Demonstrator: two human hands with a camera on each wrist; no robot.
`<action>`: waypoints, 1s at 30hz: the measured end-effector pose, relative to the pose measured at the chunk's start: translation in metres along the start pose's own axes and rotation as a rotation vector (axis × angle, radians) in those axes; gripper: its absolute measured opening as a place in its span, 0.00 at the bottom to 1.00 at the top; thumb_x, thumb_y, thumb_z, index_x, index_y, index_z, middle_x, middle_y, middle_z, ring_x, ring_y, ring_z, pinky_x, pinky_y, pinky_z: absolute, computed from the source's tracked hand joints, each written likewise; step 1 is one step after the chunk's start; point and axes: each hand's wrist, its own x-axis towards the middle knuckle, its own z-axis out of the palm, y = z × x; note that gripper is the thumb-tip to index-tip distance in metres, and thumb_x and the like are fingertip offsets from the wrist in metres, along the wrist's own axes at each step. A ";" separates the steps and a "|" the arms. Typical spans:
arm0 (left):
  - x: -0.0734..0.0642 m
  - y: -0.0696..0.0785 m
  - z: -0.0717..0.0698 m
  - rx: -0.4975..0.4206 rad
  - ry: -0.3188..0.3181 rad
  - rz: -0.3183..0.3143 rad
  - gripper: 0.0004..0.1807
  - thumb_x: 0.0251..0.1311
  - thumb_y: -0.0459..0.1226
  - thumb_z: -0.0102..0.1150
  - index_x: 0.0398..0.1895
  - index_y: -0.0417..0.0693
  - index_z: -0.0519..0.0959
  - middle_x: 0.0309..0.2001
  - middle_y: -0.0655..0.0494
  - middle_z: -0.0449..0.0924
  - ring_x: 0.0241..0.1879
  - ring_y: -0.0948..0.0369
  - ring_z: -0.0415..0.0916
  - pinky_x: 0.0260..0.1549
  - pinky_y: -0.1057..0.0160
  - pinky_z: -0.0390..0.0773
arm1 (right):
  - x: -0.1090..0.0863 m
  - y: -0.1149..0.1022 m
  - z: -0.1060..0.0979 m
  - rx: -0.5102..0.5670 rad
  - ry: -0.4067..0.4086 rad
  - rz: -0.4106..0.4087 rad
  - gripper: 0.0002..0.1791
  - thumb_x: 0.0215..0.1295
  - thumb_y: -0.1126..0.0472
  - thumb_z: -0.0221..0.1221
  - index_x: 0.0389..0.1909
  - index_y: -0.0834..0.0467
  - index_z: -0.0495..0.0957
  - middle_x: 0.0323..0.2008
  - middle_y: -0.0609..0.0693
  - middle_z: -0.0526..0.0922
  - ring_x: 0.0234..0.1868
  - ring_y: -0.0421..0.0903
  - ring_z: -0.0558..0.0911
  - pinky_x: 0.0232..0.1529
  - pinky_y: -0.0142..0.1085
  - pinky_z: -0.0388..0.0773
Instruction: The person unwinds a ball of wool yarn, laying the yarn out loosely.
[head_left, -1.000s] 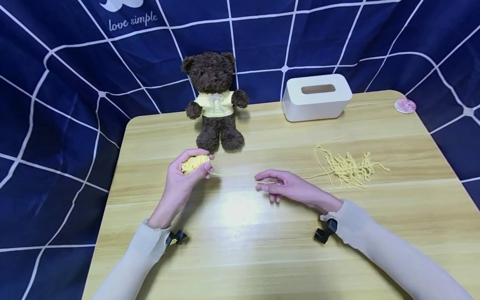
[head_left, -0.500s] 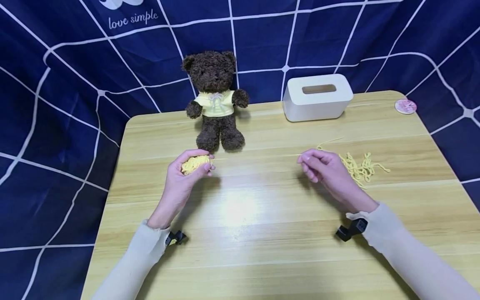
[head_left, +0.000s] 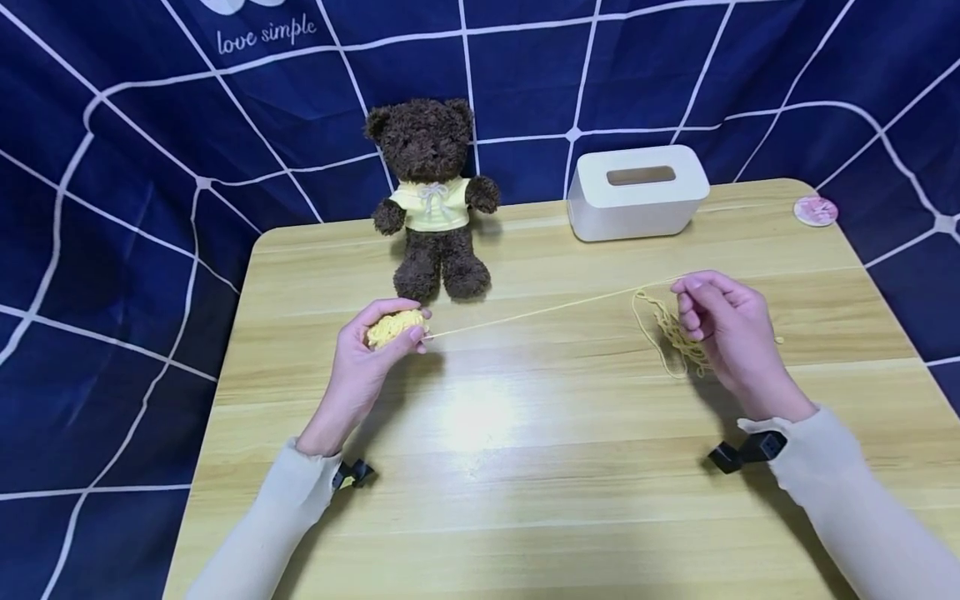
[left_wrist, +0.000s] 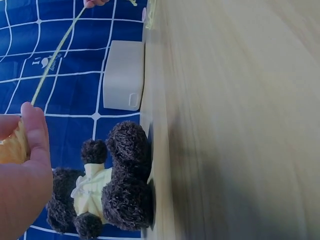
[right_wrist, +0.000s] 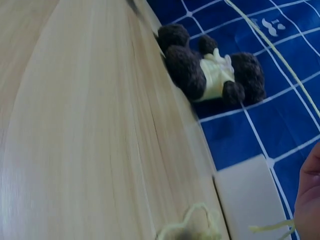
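In the head view, my left hand [head_left: 358, 367] grips a small yellow yarn ball [head_left: 393, 327] above the table's left part, thumb across its front. From the ball a taut yellow yarn strand [head_left: 551, 309] runs rightward. My right hand [head_left: 738, 346] pinches this strand between thumb and fingers, its other fingers curled. Behind and under the right hand lies a loose tangle of yellow yarn [head_left: 682, 342], partly hidden by the hand. The left wrist view shows the strand [left_wrist: 59, 46] rising from the left fingertips. A short yarn end [right_wrist: 270, 227] sticks out beside the right hand in its wrist view.
A brown teddy bear [head_left: 431, 204] in a yellow shirt stands at the back, just beyond the left hand. To its right is a white tissue box [head_left: 637, 204]. A round pink disc [head_left: 816, 211] lies at the back right corner of the wooden table [head_left: 480, 517].
My right hand has drawn the strand out to the right and away from me, over the loose yarn, lengthening the stretch between the hands. The left hand has stayed in place with the ball.
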 end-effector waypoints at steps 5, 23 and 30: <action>0.002 -0.001 -0.003 0.046 -0.026 -0.014 0.21 0.71 0.23 0.67 0.65 0.29 0.79 0.59 0.34 0.84 0.51 0.46 0.88 0.54 0.46 0.88 | -0.001 -0.009 -0.014 0.039 0.066 -0.017 0.10 0.82 0.72 0.58 0.42 0.75 0.84 0.28 0.54 0.83 0.22 0.40 0.78 0.17 0.24 0.75; 0.001 -0.002 -0.008 0.110 -0.026 -0.073 0.19 0.67 0.22 0.69 0.60 0.34 0.82 0.49 0.38 0.86 0.35 0.57 0.87 0.35 0.63 0.90 | 0.000 -0.034 -0.044 0.245 0.249 -0.112 0.11 0.82 0.77 0.53 0.40 0.80 0.81 0.25 0.60 0.84 0.20 0.46 0.80 0.13 0.29 0.73; 0.000 -0.002 -0.011 0.098 -0.063 -0.094 0.15 0.66 0.21 0.70 0.54 0.38 0.84 0.51 0.45 0.87 0.31 0.61 0.85 0.32 0.67 0.88 | -0.001 -0.038 -0.055 0.282 0.284 -0.106 0.11 0.82 0.77 0.52 0.41 0.80 0.81 0.25 0.62 0.84 0.20 0.47 0.81 0.12 0.29 0.73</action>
